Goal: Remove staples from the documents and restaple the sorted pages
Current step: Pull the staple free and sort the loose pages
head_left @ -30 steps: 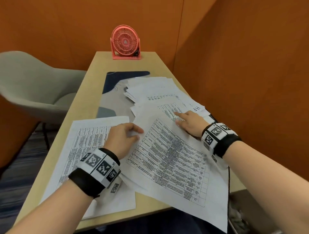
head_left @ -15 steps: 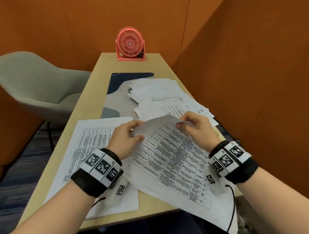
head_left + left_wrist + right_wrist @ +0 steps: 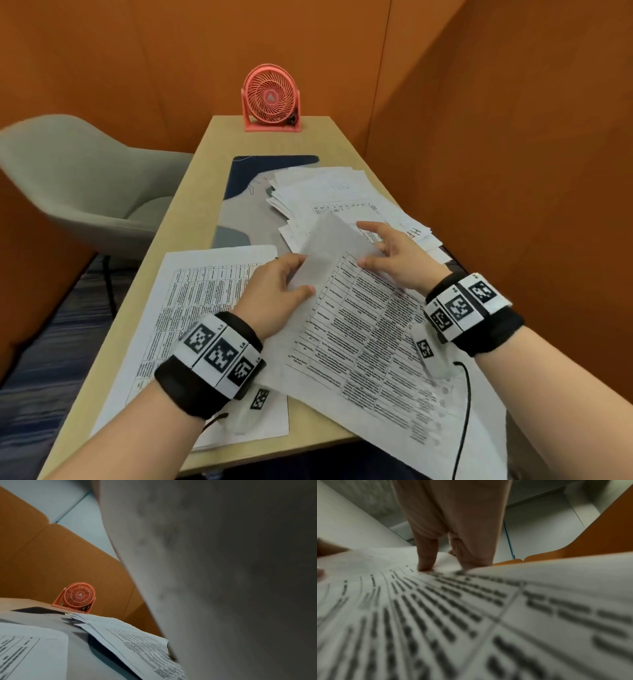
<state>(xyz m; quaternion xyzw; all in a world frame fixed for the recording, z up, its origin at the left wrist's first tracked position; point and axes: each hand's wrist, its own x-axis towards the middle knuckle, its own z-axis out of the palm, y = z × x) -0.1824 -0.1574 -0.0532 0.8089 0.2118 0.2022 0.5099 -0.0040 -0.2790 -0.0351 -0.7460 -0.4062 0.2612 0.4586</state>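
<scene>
A printed table document (image 3: pixel 363 342) lies slanted at the near edge of the table, hanging over it. Its top page (image 3: pixel 329 246) is folded back, blank side up. My left hand (image 3: pixel 284 291) pinches the folded page's left edge, thumb in front and fingers behind. My right hand (image 3: pixel 394 257) pinches the fold at its right end, thumb on the printed face. The right wrist view shows my fingertips (image 3: pixel 424 566) down on the blurred print (image 3: pixel 453 615). The page's grey back (image 3: pixel 223 574) fills much of the left wrist view.
A second printed stack (image 3: pixel 205 308) lies flat at the left. A loose pile of papers (image 3: pixel 325 195) sits behind my hands on a desk mat (image 3: pixel 246 178). A pink fan (image 3: pixel 270 97) stands at the table's far end. Grey chair (image 3: pixel 85 178) at left, orange wall close on the right.
A second ago both hands lay on flat pages. They took the top page's far edge, lifted it, and have now folded it further back toward me.
</scene>
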